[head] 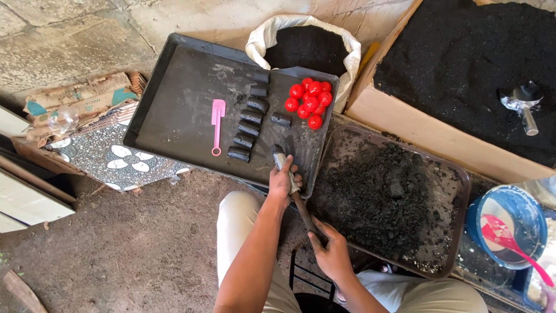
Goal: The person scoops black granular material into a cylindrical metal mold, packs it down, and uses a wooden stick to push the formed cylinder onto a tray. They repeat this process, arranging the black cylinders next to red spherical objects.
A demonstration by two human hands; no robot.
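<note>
My left hand (pixel 282 182) grips the upper end of a dark tube-shaped press tool (pixel 280 157), whose tip rests on the black tray (pixel 174 110). My right hand (pixel 331 253) holds the tool's wooden rod (pixel 303 211) lower down. On the tray lie several black cylinder-shaped briquettes (pixel 249 124) in a column, one more briquette (pixel 281 120) to their right, a pink spatula (pixel 217 124), and a cluster of red balls (pixel 310 102).
A brown tray (pixel 457 191) of loose black powder sits on the right. Behind stand a white sack (pixel 263 37) of black powder and a cardboard box (pixel 417 130) of powder with a metal scoop (pixel 523 103). A blue bucket (pixel 536 211) holds a pink spatula. Patterned tile lies left.
</note>
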